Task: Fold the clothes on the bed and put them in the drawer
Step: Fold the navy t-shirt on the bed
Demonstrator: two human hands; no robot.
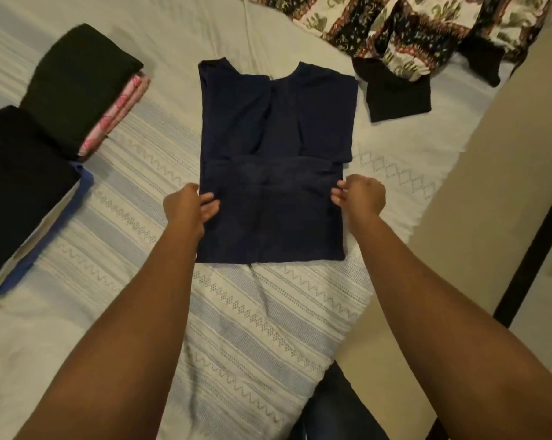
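1. On the near half of the bed (236,312), the navy shirt (278,122) lies flat, sleeves tucked in, hem doubled upward.
2. At its sides: the left hand (189,204) pinches the left edge; the right hand (360,195) curls at the right edge, grip unclear.
3. Folding looks midway; next, probably lift both sides evenly toward the collar.
4. Beyond, folded stacks (78,90) sit left; a patterned garment (411,30) waits unfolded; no drawer visible.

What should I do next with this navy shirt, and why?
Probably fold the dark navy fabric shirt up again toward its collar: the left hand and right hand hold the lower fold's side edges, and the upper half lies uncovered.
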